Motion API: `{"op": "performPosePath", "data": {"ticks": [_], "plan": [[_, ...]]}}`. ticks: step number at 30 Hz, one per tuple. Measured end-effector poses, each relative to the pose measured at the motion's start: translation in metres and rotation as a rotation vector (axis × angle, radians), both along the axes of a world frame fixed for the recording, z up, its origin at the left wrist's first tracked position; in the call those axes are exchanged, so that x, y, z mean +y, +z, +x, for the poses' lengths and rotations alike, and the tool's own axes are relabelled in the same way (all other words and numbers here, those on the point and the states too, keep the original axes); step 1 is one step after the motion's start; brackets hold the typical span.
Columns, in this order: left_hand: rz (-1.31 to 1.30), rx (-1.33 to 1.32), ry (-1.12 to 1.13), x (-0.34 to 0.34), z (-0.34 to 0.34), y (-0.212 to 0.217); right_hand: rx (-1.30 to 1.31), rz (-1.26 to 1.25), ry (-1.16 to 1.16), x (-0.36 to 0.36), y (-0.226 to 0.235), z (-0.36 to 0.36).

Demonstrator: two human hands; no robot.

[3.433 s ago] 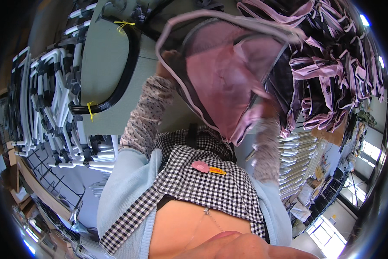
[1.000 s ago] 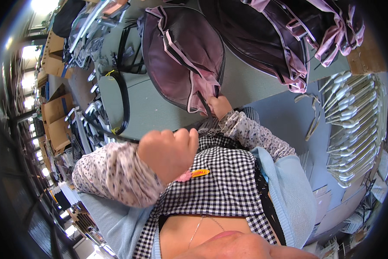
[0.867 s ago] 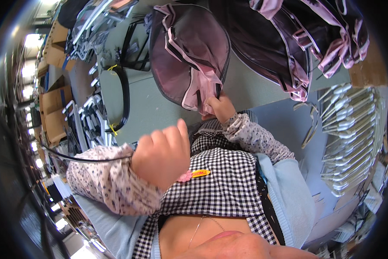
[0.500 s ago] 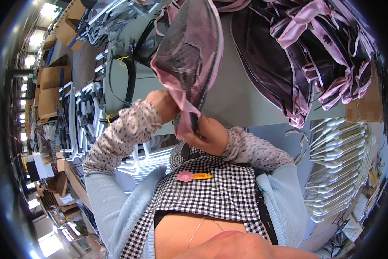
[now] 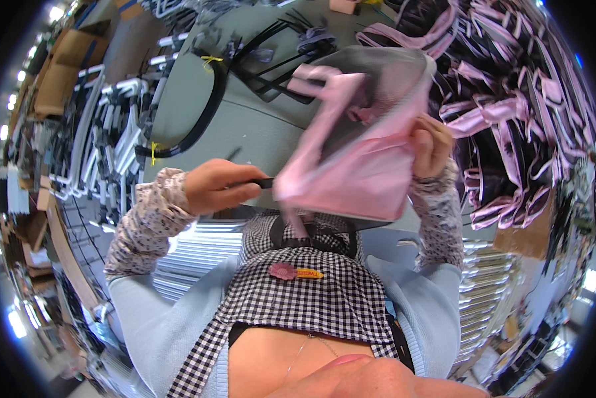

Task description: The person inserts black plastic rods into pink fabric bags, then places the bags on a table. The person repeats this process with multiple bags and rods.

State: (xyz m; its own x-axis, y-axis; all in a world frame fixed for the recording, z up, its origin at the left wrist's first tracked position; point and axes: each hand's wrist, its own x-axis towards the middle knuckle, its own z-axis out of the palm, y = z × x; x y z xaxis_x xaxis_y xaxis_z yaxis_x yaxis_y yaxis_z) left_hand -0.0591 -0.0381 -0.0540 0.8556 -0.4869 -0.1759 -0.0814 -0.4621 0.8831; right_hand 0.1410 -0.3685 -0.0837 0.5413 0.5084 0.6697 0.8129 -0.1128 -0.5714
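The pink mesh-panelled fabric piece hangs in the air above the table's near edge, right of the table's middle. It looks light and soft, its dark netting thin and easy to snag, though the piped rim seems springy enough to hold a shape. The bound rim or a corner would likely give the surest hold; the smooth pink cloth may slip a little. The right hand grips its right-hand side, fingers curled over the rim. The left hand, above the table's near edge, pinches a dark strip at the piece's left corner; blur hides whether the two are joined.

The table is flat and grey-green. On its left part lies a black curved bundle bound with yellow ties; heaped over its right end is a pile of pink and black fabric pieces. Beyond the table's left edge stand white metal frames and cardboard boxes; below its right end, pale rods lie in rows.
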Motion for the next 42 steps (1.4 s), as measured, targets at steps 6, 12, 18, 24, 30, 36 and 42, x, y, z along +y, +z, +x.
{"op": "performPosePath", "data": {"ticks": [6,12,18,24,30,36,42], "plan": [[-0.049,-0.4,-0.032,-0.011,0.023,0.002,-0.435,-0.387,0.025,0.063,0.033,-0.039],[-0.15,-0.189,-0.172,0.04,0.056,0.042,-0.448,-0.256,-0.206,0.032,0.089,-0.023],[0.129,-0.344,-0.303,0.018,0.077,0.014,-0.507,-0.447,-0.056,0.075,0.055,-0.044],[-0.129,-0.394,-0.229,-0.003,0.091,-0.023,-0.616,-0.313,-0.404,0.018,0.045,-0.048],[-0.142,-0.618,-0.34,-0.01,0.111,0.043,-0.646,-0.021,-0.699,-0.005,0.039,-0.068],[0.118,-0.542,-0.525,-0.051,0.121,-0.007,-0.126,-0.357,-0.697,0.024,-0.045,-0.108],[0.308,-0.317,-0.682,-0.048,0.091,-0.21,0.221,-0.821,-0.544,0.042,-0.174,-0.14]]}}
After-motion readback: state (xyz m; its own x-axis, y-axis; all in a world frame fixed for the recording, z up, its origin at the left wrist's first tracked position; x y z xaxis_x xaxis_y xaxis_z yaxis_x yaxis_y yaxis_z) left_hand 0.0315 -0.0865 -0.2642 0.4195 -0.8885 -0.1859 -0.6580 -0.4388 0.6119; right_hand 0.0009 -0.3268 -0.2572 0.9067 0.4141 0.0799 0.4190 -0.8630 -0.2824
